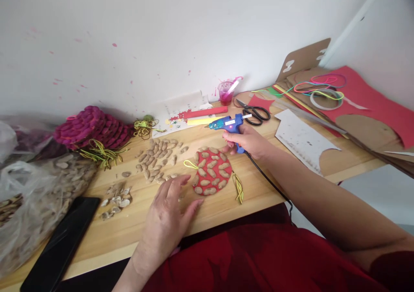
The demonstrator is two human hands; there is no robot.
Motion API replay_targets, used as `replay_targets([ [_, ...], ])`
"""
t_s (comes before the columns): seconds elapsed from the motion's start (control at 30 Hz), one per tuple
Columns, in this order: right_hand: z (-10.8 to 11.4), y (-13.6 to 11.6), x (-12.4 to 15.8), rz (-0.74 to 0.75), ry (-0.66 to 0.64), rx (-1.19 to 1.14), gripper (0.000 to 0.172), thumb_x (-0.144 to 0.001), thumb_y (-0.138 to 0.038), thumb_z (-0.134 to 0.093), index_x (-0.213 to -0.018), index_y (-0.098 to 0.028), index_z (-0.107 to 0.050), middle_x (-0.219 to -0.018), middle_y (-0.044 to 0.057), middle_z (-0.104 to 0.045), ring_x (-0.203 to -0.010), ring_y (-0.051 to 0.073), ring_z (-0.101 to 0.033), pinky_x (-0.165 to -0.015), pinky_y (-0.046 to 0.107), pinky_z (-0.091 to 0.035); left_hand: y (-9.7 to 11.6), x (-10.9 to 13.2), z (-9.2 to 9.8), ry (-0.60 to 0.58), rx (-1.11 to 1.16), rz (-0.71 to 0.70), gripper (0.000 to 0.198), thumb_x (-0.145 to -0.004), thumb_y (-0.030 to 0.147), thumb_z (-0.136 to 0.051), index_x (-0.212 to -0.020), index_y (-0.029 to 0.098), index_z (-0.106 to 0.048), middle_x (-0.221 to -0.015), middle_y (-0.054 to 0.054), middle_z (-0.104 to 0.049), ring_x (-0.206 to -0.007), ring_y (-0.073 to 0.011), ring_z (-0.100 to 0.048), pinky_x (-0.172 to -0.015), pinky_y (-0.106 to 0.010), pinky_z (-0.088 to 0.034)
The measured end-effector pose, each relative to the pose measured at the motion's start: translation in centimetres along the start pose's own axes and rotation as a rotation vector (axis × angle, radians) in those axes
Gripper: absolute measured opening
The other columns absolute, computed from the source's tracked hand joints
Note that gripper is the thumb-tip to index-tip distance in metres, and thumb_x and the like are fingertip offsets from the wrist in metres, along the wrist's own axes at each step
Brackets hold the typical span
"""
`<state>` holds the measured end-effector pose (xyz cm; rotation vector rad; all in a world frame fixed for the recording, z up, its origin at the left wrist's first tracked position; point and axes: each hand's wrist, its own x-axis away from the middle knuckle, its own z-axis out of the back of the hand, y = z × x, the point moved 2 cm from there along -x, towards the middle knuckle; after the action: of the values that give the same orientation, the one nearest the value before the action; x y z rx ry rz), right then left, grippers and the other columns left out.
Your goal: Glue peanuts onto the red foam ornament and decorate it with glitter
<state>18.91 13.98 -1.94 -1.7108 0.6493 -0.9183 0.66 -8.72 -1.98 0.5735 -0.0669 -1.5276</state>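
The left hand (170, 203), seemingly empty, fingers loosely spread, is just left of the peanut-studded red disc (217, 170), flat on the desk (255, 193). By the disc's far right edge, the right hand (248, 141) grips a glue gun (228, 123), long axis crosswise, nozzle leftward.

One head-worn view looks forward and down at the wooden tabletop (110, 233), near enough that the left hand (170, 201) and right hand (247, 141) fall around mid-frame (the wearer's dark red garment (233, 257) crowds the bottom edge), while the white wall (168, 33) beyond spans the top.
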Motion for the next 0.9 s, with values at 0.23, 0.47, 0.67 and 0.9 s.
replay_targets([
  [0.23, -0.13, 0.04, 0.20, -0.057, 0.044, 0.035, 0.018, -0.081, -0.015, -0.078, -0.081, -0.017, -0.060, -0.056, -0.003, -0.060, -0.062, 0.020, -0.076, -0.041, 0.018, -0.052, -0.05, -0.04, -0.52, -0.003, -0.006, 0.006, 0.055, -0.090, 0.041, -0.070, -0.136, 0.024, -0.046, -0.118, -0.012, -0.066, -0.106, -0.0286, -0.067, -0.088, -0.045, -0.059],
  [0.47, -0.26, -0.26, 0.34, -0.072, 0.047, 0.081, 0.013, -0.086, -0.012, -0.071, -0.083, -0.017, -0.060, -0.056, -0.003, -0.061, -0.058, 0.018, -0.074, -0.039, 0.018, -0.051, -0.07, -0.38, -0.76, -0.013, -0.022, -0.027, 0.057, -0.089, 0.039, -0.072, -0.138, 0.023, -0.047, -0.114, -0.012, -0.069, -0.102, -0.0282, -0.068, -0.085, -0.044, -0.059],
  [0.67, -0.48, -0.56, 0.55, -0.076, 0.054, 0.109, 0.011, -0.090, -0.010, -0.066, -0.084, -0.016, -0.059, -0.057, -0.003, -0.060, -0.058, 0.017, -0.074, -0.040, 0.018, -0.051, 0.07, -0.47, -0.81, -0.017, -0.029, -0.046, 0.058, -0.090, 0.039, -0.071, -0.139, 0.022, -0.046, -0.111, -0.011, -0.069, -0.101, -0.0274, -0.067, -0.085, -0.043, -0.058],
  [0.9, -0.27, -0.33, 0.42, -0.058, 0.055, 0.122, 0.008, -0.091, -0.012, -0.066, -0.087, -0.017, -0.060, -0.059, -0.002, -0.062, -0.060, 0.018, -0.074, -0.042, 0.018, -0.053, 0.33, -0.79, -0.23, 0.005, -0.020, -0.048, 0.048, -0.090, 0.036, -0.071, -0.132, 0.023, -0.052, -0.110, -0.009, -0.068, -0.099, -0.0253, -0.065, -0.086, -0.041, -0.056],
])
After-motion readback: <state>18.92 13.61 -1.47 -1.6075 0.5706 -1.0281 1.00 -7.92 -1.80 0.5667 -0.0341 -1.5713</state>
